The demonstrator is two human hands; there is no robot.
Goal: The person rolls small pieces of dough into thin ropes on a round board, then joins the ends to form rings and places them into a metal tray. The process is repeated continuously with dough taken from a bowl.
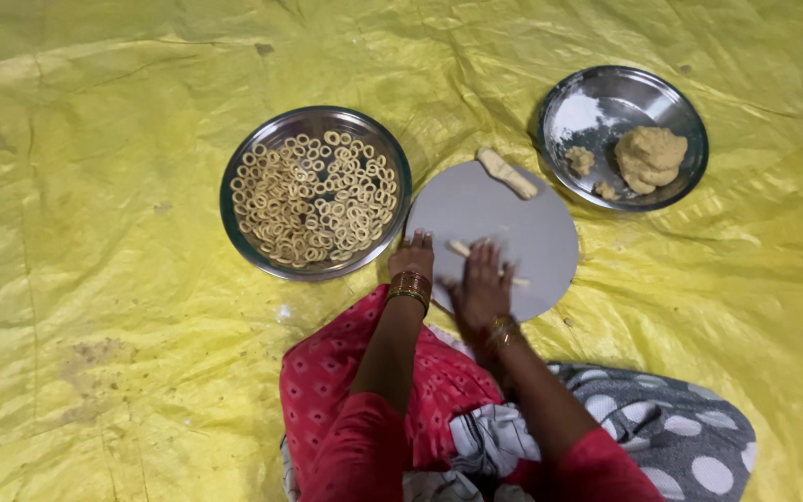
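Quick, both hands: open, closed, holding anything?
Left hand: fingers curled, resting at the round board's edge, holding nothing visible.
Right hand: open, flat on a thin dough rope on the board.

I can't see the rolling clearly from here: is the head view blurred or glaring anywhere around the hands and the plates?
Head view: the right hand is motion-blurred over the thin dough strip on the round grey board; the left hand is sharper. Mild glare on the rim of the steel plate of dough and on the yellow sheet; the plate of dough rings reads clearly.
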